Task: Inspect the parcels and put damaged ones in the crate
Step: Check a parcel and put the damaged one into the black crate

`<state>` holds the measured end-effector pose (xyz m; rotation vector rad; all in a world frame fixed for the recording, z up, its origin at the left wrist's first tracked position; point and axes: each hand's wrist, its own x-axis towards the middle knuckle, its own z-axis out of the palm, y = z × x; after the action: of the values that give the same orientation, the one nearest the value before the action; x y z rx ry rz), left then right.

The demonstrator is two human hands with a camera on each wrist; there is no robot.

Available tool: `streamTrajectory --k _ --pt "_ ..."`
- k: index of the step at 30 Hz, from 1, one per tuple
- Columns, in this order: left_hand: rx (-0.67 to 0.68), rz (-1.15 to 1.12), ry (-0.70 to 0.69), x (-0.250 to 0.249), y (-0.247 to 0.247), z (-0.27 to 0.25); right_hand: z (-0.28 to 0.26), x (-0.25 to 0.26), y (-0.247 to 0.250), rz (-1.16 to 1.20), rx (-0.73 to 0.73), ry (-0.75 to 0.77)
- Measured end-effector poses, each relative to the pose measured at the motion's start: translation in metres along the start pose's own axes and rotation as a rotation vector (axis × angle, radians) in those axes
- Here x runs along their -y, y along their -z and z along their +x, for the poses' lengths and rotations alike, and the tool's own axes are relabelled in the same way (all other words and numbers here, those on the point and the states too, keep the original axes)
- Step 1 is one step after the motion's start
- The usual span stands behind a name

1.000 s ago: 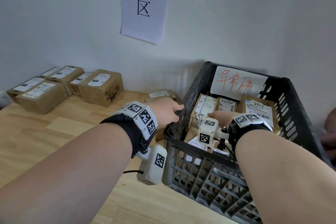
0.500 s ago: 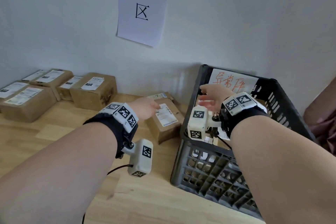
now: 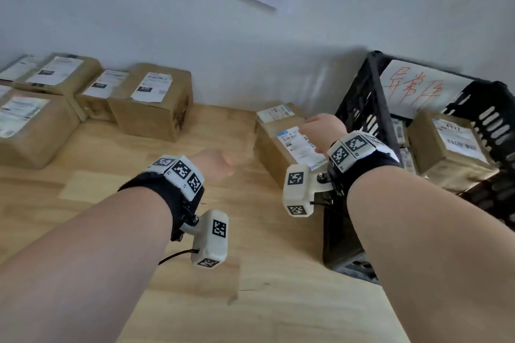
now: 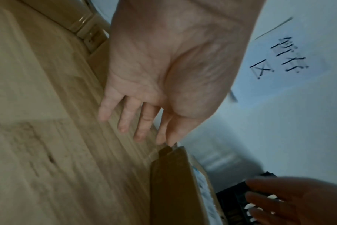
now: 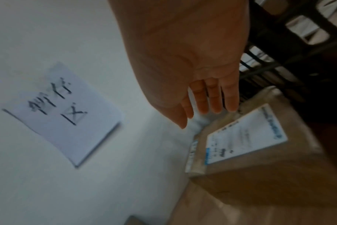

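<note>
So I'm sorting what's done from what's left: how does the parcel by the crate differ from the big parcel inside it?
The parcel by the crate rests on the table, outside; the big parcel sits inside the crate. The right hand is above the outside one; no hand is near the inside one. Both are brown cardboard with white labels.

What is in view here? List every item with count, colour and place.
Table: one, light wood, under everything.
Crate: one, black, on the table's right, by the wall.
Crate sign: one, white with red writing, on the crate's back wall.
Crated parcel: one plainly seen, brown; others behind it are partly hidden.
Nearby parcels: two, brown, just left of the crate.
Far parcels: at least five, brown, back left.
Wall sheet: one, white with black writing.
Left hand: empty, above the table.
Right hand: empty, over the nearby parcels.
</note>
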<state>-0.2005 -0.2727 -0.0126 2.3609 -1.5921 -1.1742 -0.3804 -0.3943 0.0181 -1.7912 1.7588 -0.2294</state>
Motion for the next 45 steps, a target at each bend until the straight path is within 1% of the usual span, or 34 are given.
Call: streamTrajectory --k 1,2,3,6,7,10,13,15,17,18,20,22,24,25,28,31,35,38,41,45 --pt "0.045 0.012 0.007 0.012 -0.005 0.014 0.006 -0.006 -0.011 -0.044 -0.005 -0.05" --pt "0.071 -0.002 -0.009 0.019 -0.01 0.019 0.01 -0.012 -0.021 -0.08 -0.009 -0.102" --pt "0.122 -0.013 0.003 0.027 -0.016 0.027 0.014 -0.019 -0.03 -0.108 -0.018 -0.146" --pt "0.192 -0.05 -0.009 0.046 -0.03 0.044 0.025 -0.039 -0.05 -0.186 -0.035 -0.251" --pt "0.202 -0.042 -0.011 0.051 -0.035 0.05 0.027 -0.044 -0.053 -0.227 -0.043 -0.261" --pt "0.245 -0.121 -0.012 0.061 -0.043 0.06 0.037 -0.052 -0.05 -0.301 -0.043 -0.274" --pt "0.248 -0.315 0.066 0.067 -0.047 0.072 0.047 -0.053 -0.042 -0.37 0.037 -0.275" --pt "0.196 -0.443 0.086 0.067 -0.047 0.077 0.048 -0.046 -0.044 -0.404 0.134 -0.24" --pt "0.15 -0.566 0.096 0.063 -0.042 0.08 0.044 -0.035 -0.053 -0.395 0.25 -0.155" --pt "0.107 -0.626 0.105 0.062 -0.039 0.084 0.042 -0.029 -0.06 -0.377 0.308 -0.126" --pt "-0.035 -0.716 0.124 0.063 -0.026 0.093 0.04 -0.017 -0.07 -0.268 0.41 -0.141" --pt "-0.164 -0.764 0.116 0.071 -0.01 0.102 0.043 -0.011 -0.075 -0.103 0.458 -0.194" --pt "-0.224 -0.807 0.096 0.076 0.003 0.105 0.049 -0.008 -0.08 -0.032 0.495 -0.201" --pt "-0.219 -0.814 0.084 0.079 0.007 0.105 0.051 -0.007 -0.082 -0.013 0.511 -0.197" --pt "-0.125 -0.756 0.016 0.081 0.006 0.099 0.051 0.001 -0.094 0.059 0.528 -0.189" --pt "-0.134 -0.686 0.004 0.081 0.003 0.085 0.044 0.002 -0.104 0.145 0.528 -0.191" --pt "-0.154 -0.613 0.062 0.081 -0.007 0.058 0.019 -0.004 -0.112 0.195 0.516 -0.168" --pt "-0.14 -0.628 0.117 0.08 -0.02 0.028 -0.006 -0.017 -0.115 0.198 0.551 -0.151" --pt "-0.127 -0.609 0.145 0.081 -0.041 -0.003 -0.035 -0.036 -0.116 0.231 0.581 -0.141" --pt "-0.139 -0.652 0.212 0.08 -0.077 -0.046 -0.075 -0.064 -0.112 0.237 0.619 -0.123"
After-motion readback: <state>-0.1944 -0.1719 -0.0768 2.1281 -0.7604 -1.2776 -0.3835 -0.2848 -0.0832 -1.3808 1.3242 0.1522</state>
